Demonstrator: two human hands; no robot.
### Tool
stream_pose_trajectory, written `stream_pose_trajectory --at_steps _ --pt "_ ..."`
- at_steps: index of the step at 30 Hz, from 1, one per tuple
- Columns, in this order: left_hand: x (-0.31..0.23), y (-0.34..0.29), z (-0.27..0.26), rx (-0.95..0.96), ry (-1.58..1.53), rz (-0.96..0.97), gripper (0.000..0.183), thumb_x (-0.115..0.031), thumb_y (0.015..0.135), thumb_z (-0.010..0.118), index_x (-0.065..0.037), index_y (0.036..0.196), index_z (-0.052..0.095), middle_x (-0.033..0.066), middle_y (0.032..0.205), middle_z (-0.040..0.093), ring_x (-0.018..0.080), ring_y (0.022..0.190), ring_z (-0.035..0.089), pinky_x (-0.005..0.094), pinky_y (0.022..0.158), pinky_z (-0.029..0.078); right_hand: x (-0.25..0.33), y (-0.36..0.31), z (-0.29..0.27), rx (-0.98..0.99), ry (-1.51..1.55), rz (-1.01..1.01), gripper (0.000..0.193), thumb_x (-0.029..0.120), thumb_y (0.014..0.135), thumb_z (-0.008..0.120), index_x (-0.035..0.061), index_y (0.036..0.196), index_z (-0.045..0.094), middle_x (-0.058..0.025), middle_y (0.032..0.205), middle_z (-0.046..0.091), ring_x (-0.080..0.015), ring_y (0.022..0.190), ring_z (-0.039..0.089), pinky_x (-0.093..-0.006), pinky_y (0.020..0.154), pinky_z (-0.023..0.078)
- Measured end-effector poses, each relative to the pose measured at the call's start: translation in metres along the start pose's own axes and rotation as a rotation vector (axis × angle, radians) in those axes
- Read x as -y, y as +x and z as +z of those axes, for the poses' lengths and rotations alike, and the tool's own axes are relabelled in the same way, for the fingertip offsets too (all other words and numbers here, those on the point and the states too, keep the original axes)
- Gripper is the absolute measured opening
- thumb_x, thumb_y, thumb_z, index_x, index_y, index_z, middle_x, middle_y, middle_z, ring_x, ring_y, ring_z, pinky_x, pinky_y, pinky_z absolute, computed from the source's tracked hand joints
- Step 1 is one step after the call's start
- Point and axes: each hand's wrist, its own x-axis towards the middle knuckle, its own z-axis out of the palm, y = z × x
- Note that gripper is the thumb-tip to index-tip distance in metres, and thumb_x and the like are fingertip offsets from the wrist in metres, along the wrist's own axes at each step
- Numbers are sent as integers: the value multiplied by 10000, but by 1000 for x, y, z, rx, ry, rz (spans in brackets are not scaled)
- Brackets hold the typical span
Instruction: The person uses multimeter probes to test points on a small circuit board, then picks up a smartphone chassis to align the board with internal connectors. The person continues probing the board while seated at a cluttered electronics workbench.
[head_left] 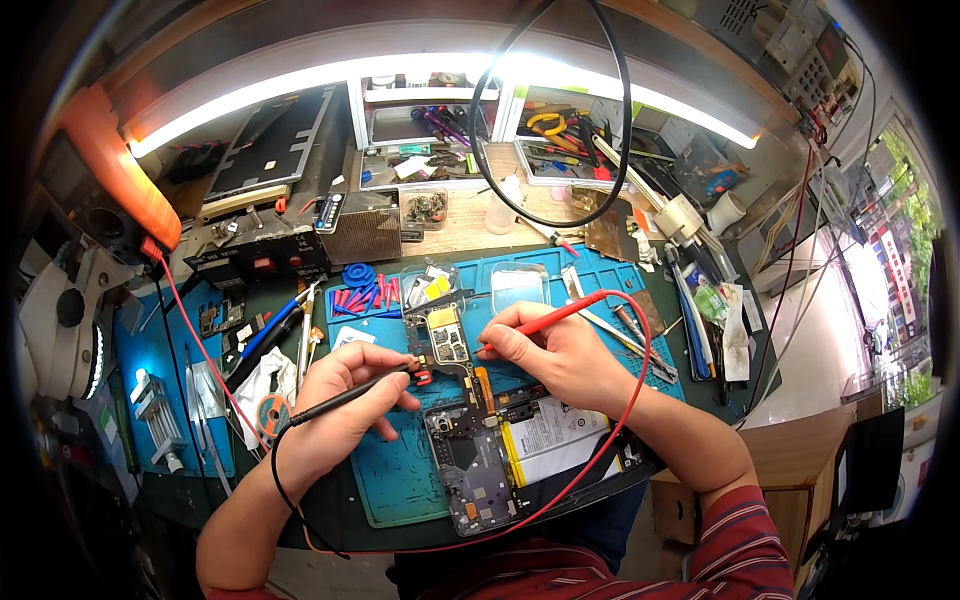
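Observation:
My left hand (335, 410) is closed round a black multimeter probe (345, 397), its tip at the left edge of a circuit board (447, 340). In my right hand (565, 360) is a red multimeter probe (562, 312), its tip pointing down close to the board's right side. I cannot tell whether either tip touches. The board has shiny metal shields and a yellow patch. Below it lies an opened tablet (465, 480) with a white-labelled battery (548, 440) and an orange flex cable (486, 390). The red lead loops over my right wrist.
A blue repair mat (395, 490) lies beneath, with red and blue small parts (365, 297) and a clear tray (520, 285) at its far side. An orange multimeter (125, 165) stands at left. Solder wire (272, 413), tweezers and screwdrivers lie around. A black cable loop (625, 130) hangs overhead.

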Motion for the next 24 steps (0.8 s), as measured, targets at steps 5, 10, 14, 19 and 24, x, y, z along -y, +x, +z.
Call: stream_pose_trajectory --at_steps 5,10,14,19,24 --pt "1 0 -2 11 11 4 246 -100 973 616 33 1175 574 149 1151 658 186 927 699 257 597 562 0 1 1 -2 1 0 316 272 1035 575 -28 1110 641 -83 1034 703 -142 1011 679 -278 884 547" --pt "-1 0 0 7 6 1 204 -76 964 609 22 1142 590 159 1172 672 174 907 698 232 585 564 -1 1 0 -3 14 -13 312 267 1033 580 -30 1103 645 -78 1027 700 -143 1004 682 -278 877 550" --pt "0 0 0 1 11 5 203 -77 966 608 26 1140 589 163 1171 672 176 907 698 233 583 564 -3 1 1 -8 19 -10 312 268 1032 583 -30 1101 646 -77 1026 700 -143 1001 682 -278 876 550" --pt "2 1 -1 0 27 3 236 -88 972 612 39 1168 572 149 1151 660 188 925 703 255 595 566 -1 1 1 -10 17 -4 316 272 1032 583 -31 1101 646 -77 1027 701 -143 1002 683 -278 879 550" --pt "2 1 -2 5 26 6 236 -86 971 612 37 1169 571 149 1155 660 187 924 703 255 594 568 -1 1 1 -12 22 -2 320 272 1033 581 -33 1101 646 -78 1029 700 -144 1003 684 -278 882 551"
